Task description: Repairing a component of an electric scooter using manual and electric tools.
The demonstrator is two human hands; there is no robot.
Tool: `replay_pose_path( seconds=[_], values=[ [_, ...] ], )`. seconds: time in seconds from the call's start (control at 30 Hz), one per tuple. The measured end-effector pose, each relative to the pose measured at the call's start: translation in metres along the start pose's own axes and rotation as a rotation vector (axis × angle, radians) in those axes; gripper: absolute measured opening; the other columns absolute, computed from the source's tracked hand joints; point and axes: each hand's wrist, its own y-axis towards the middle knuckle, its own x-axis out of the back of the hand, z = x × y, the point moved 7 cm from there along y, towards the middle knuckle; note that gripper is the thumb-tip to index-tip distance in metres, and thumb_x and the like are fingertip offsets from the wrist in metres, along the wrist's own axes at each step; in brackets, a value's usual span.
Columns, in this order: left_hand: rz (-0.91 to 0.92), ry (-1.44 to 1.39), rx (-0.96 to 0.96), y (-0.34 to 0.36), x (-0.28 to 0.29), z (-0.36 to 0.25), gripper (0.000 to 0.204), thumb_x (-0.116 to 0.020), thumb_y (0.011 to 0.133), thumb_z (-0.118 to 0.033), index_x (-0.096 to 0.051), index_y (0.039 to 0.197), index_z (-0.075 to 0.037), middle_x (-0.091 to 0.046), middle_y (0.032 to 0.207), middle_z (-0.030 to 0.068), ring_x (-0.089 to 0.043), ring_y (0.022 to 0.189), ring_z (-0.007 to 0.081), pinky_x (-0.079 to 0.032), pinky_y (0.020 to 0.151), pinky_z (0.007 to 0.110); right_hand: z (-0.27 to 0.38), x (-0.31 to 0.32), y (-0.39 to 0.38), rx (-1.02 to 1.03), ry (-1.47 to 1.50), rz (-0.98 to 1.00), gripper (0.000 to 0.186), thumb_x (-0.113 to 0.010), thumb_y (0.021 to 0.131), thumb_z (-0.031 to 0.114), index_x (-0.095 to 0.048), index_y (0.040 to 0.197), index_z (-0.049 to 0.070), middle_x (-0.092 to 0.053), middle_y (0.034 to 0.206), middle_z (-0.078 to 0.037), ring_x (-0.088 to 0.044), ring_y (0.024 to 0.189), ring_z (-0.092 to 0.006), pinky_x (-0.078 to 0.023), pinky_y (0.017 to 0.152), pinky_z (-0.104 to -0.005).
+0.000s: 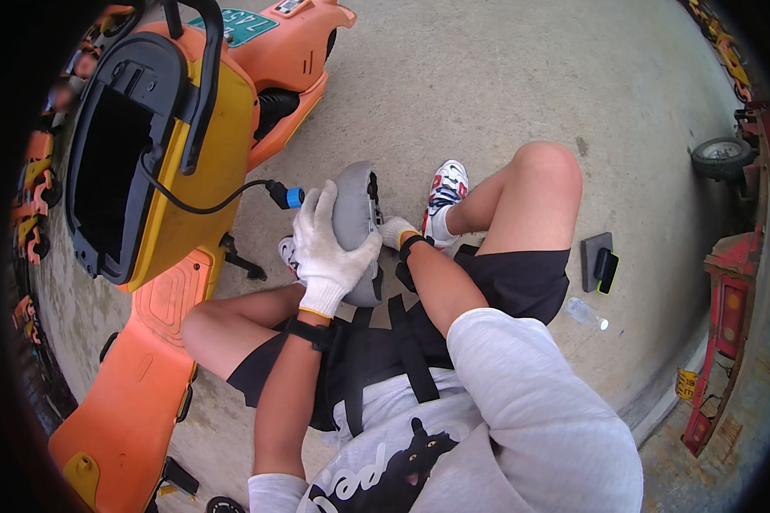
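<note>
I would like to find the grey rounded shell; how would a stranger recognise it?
Begin at the large orange-and-yellow scooter on the left. Right of it, the white-gloved left hand lies against the grey rounded shell. Unlike the small blue cylindrical cable end nearby, the shell is broad and smooth, with a darker right side.

1 clear bottle (585,313) lies near 1 gray block (589,261) on concrete (488,85).
</note>
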Motion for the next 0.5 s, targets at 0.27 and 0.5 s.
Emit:
replay_pose_path(
  seconds=[0.27,0.5],
  values=[
    [-0.017,0.020,0.010,-0.005,0.006,0.001,0.094,-0.080,0.066,-0.035,-0.037,0.147,-0.011,-0.042,0.140,0.0229,-0.039,0.130,0.0413,-0.033,0.110,0.049,0.022,0.018,-0.022,0.205,-0.211,-0.080,0.042,-0.044,0.089,0.030,-0.070,0.113,0.007,-0.064,0.123,-0.020,-0.061,0.115,-0.0376,-0.049,0.096,-0.0461],
    [-0.008,-0.027,-0.023,-0.003,0.001,-0.015,0.092,-0.080,0.067,-0.033,-0.041,0.146,-0.010,-0.043,0.143,0.0223,-0.039,0.133,0.0394,-0.035,0.111,0.046,-0.018,0.027,-0.029,-0.135,0.211,-0.283,0.044,-0.049,0.085,0.032,-0.072,0.108,0.002,-0.064,0.116,-0.028,-0.061,0.114,-0.0406,-0.049,0.096,-0.0475]
  ],
)
